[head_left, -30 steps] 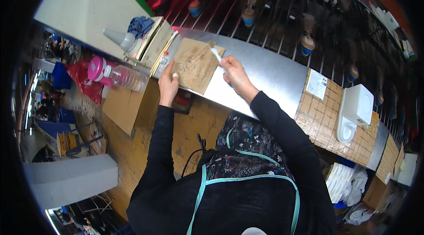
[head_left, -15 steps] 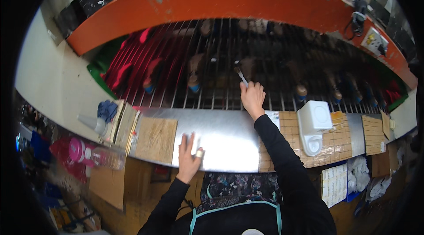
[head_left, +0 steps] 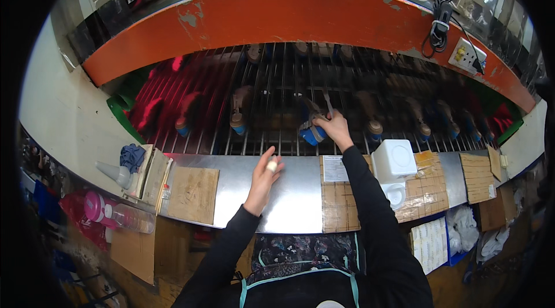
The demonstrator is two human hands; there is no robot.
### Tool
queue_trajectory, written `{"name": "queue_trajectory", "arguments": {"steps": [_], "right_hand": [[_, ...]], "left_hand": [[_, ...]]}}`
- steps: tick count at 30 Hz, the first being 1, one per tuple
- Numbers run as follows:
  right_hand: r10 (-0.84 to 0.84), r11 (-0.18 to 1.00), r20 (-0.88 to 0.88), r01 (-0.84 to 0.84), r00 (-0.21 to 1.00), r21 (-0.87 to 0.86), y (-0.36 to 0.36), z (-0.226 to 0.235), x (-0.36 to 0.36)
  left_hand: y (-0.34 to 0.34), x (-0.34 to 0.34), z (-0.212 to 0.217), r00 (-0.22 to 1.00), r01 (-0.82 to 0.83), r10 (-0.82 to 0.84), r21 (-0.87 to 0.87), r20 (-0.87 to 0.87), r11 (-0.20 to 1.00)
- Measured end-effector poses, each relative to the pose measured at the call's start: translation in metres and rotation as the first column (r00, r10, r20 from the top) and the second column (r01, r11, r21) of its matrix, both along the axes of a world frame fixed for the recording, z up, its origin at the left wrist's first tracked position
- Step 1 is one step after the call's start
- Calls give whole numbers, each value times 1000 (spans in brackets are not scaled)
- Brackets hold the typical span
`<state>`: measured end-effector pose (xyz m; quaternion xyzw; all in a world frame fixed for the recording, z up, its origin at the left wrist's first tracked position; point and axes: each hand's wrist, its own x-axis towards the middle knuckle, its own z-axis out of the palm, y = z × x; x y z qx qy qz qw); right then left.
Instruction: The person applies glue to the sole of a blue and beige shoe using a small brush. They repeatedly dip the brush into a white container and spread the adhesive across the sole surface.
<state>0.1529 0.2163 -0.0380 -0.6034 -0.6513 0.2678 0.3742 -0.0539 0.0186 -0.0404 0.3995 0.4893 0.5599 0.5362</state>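
Note:
My right hand [head_left: 337, 129] is over the metal rods, its fingers closed on a dark shoe [head_left: 312, 133] with a blue end facing me. From the same hand a slim, light-coloured tool [head_left: 328, 101] sticks up; it looks like a brush, but its tip is unclear. My left hand [head_left: 265, 176] hovers above the bare metal ledge [head_left: 295, 195] with its fingers apart and nothing in them. One of its fingers has a pale wrap [head_left: 272, 166]. Similar shoes with blue ends lie along the rods, among them one brown shoe [head_left: 239, 110] left of my right hand.
An orange beam [head_left: 277, 13] arches over the rods. On the ledge stand a white container [head_left: 395, 159], cardboard covered in tape [head_left: 425, 195], a wooden board [head_left: 193, 192] and a grey cone-shaped piece [head_left: 113, 172]. A pink-lidded bottle [head_left: 118, 214] is at the left; a power socket [head_left: 467, 56] hangs upper right.
My right hand, which held only the slim tool over the rods, now also grips the shoe. My left hand has lifted and moved right and away from me. The view has shifted slightly.

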Motion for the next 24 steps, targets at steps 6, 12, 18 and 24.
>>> {"name": "queue_trajectory", "arguments": {"steps": [6, 12, 18, 24], "right_hand": [[290, 955, -481, -285, 827, 86, -131, 17, 47], [251, 905, -661, -414, 707, -99, -226, 18, 58], [171, 929, -420, -288, 891, -232, -232, 16, 48], [100, 961, -417, -197, 903, -196, -226, 10, 65]], "left_hand": [[34, 55, 3, 901, 83, 0, -172, 433, 982], [-7, 92, -56, 867, -193, 152, 39, 475, 980], [-23, 94, -82, 922, -137, 84, 116, 378, 984], [-38, 85, -47, 938, -25, 49, -71, 343, 997]]}}
